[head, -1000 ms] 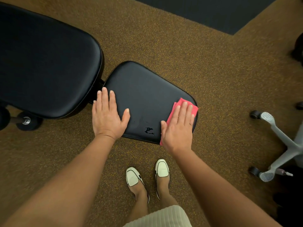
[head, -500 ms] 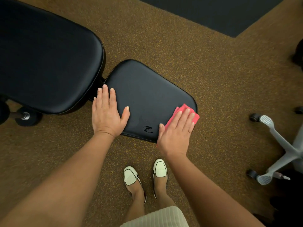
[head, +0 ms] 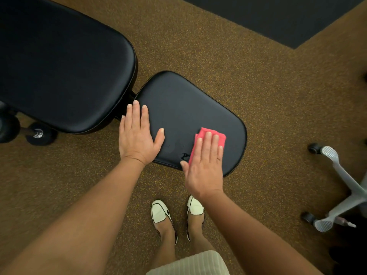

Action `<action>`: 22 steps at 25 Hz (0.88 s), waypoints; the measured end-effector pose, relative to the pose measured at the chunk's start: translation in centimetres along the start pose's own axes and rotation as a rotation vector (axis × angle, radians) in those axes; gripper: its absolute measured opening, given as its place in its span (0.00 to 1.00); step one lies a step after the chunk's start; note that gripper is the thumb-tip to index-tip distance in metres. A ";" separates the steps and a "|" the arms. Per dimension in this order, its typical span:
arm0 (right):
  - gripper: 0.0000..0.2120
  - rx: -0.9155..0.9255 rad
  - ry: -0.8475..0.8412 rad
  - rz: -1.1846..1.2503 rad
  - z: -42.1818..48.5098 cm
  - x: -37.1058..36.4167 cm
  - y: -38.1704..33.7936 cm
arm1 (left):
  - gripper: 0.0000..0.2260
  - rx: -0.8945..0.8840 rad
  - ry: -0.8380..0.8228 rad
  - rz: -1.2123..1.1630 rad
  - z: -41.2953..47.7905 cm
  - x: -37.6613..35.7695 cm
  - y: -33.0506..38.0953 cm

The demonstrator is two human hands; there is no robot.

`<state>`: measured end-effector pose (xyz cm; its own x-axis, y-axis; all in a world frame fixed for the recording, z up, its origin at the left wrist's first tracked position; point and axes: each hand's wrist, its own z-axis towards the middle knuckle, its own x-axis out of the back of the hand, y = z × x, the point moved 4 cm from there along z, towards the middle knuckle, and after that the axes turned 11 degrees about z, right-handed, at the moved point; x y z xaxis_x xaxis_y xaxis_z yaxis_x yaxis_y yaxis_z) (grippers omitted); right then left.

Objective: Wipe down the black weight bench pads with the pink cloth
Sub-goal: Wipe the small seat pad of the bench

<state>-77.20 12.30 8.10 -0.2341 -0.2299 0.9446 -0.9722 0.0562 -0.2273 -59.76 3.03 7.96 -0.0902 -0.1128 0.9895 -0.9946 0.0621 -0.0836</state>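
Note:
The small black seat pad [head: 184, 108] of the weight bench lies in the middle of the view, with the larger black back pad [head: 59, 66] at the upper left. My right hand [head: 204, 163] presses the folded pink cloth [head: 208, 133] flat on the seat pad's near right part, fingers extended over it. A small scuff or wet mark [head: 185, 155] shows just left of that hand. My left hand [head: 137, 135] rests flat on the seat pad's left edge, fingers apart, holding nothing.
A dumbbell [head: 37, 133] lies on the brown speckled floor under the back pad at left. A grey office chair base [head: 341, 187] with castors stands at right. A dark mat [head: 278, 14] covers the floor at top right. My feet in white shoes [head: 158, 212] stand below the pad.
My right hand has slid the pink cloth from the seat pad's right edge leftward and inward onto the pad. My left hand has stayed in place.

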 end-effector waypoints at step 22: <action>0.34 0.025 0.022 0.120 5.3 0.6 -5.2 | 0.28 -0.007 -0.013 -0.108 -0.2 -0.2 -0.7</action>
<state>-72.33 6.76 8.59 -0.3487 -0.2014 0.9153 -0.9371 0.0576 -0.3443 -59.03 3.21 7.79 0.0170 -0.1323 0.9911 -0.9981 0.0560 0.0246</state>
